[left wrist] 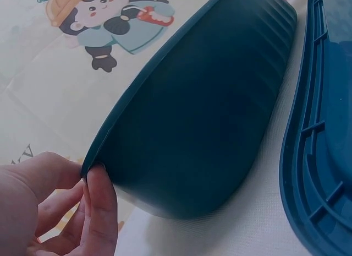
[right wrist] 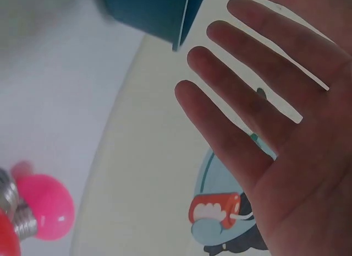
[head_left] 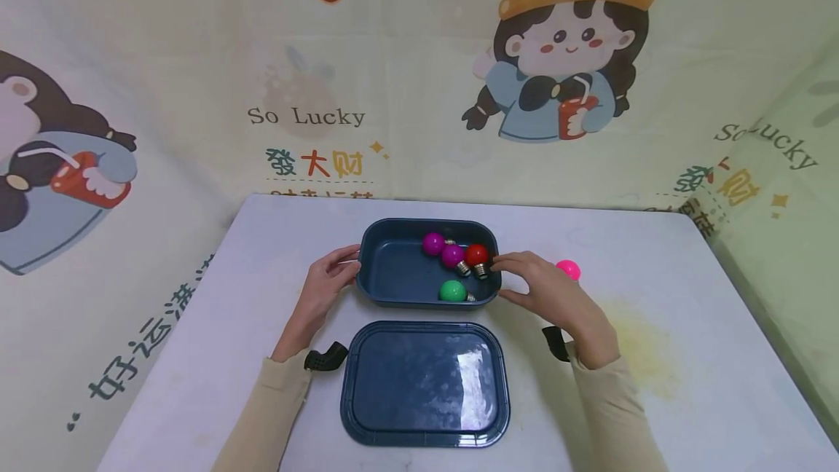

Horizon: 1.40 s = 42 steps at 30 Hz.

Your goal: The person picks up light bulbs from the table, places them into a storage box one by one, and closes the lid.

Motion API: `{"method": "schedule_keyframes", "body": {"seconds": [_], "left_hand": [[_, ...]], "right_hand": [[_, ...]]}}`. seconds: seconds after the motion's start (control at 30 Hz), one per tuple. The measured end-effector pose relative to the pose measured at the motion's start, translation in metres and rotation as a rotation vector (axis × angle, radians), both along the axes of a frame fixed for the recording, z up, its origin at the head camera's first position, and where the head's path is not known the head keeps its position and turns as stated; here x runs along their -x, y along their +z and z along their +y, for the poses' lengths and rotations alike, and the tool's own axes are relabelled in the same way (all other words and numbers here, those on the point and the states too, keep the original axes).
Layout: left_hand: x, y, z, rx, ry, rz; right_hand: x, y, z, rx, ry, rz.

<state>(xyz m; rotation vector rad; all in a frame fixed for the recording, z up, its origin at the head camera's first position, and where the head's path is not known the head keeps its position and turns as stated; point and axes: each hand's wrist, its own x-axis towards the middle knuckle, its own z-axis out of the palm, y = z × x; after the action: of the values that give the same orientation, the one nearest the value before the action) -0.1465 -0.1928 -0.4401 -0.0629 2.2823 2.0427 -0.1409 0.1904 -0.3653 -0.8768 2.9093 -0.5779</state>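
A dark blue box [head_left: 393,268] holds two purple bulbs [head_left: 433,243], a red bulb [head_left: 476,254] and a green bulb [head_left: 452,290], mostly in its right half. My left hand [head_left: 324,286] is at the box's left end; the left wrist view shows the thumb and fingers [left wrist: 102,203] pinching its rim. At the right end is my right hand [head_left: 550,297]. Its fingers [right wrist: 220,132] look straight and spread in the right wrist view, with a gap to the box [right wrist: 146,14]. Behind that hand, a pink bulb [head_left: 569,269] is partly hidden.
A dark blue lid [head_left: 419,384] lies flat on the white table [head_left: 655,297], just in front of the box. Red-orange glass [right wrist: 6,239] and another metal base [right wrist: 5,192] show beside the pink bulb in the right wrist view. A printed cloth [head_left: 419,79] hangs behind the table.
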Motion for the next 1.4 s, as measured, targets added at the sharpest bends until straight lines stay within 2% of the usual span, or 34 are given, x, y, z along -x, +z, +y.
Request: {"method": "schedule_keyframes", "body": {"seconds": [0.17,0.53,0.77,0.97,1.17,1.4], "left_hand": [[0.0,-0.001,0.0,0.009,0.004,0.002],[0.0,-0.001,0.0,-0.009,-0.002,0.014],[-0.001,0.001,0.002,-0.009,0.004,0.012],[-0.002,0.0,0.002,-0.007,0.008,0.005],[-0.002,-0.001,0.002,-0.013,0.01,0.009],[-0.002,-0.002,0.002,-0.008,0.012,0.012]], "right_hand": [[-0.003,0.0,0.015,-0.019,-0.048,-0.027],[-0.005,-0.009,0.043,-0.026,-0.043,0.024],[-0.008,-0.012,0.057,-0.041,-0.107,-0.057],[-0.01,-0.018,0.068,-0.019,-0.079,-0.043],[-0.009,-0.02,0.071,-0.019,-0.099,-0.07],[-0.01,-0.028,0.074,-0.053,-0.177,-0.177]]}}
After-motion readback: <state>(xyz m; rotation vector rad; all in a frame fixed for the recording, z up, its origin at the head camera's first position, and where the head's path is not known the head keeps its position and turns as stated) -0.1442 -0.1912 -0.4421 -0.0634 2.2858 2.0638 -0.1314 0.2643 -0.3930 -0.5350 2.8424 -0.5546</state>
